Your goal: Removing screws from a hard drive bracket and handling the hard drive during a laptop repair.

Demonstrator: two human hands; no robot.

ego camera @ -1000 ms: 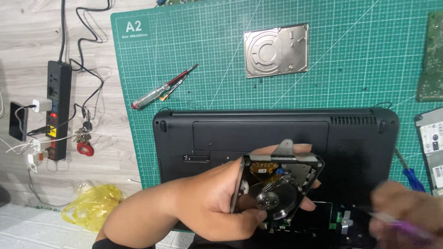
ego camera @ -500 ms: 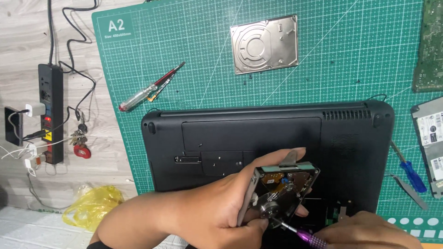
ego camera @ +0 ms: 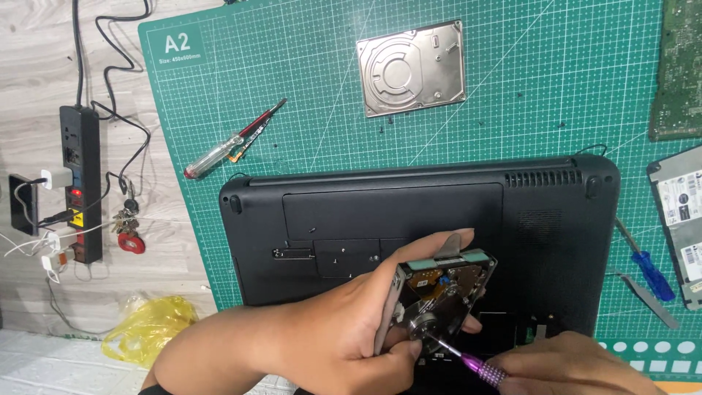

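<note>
Two hands w/ opened drive over green cutting mat, wood desk.

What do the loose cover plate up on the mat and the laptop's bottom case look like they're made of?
The cover plate looks like bare metal, likely aluminium or steel: silvery, stamped ridges, dull sheen. The laptop case looks like matte black plastic, with moulded vent slots and panel seams. The mat seems to be green rubbery vinyl with a printed grid.

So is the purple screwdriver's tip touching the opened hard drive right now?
Touching. The head view shows the purple screwdriver in the right hand, its tip meeting the round hub of the opened hard drive held by the left hand.
</note>
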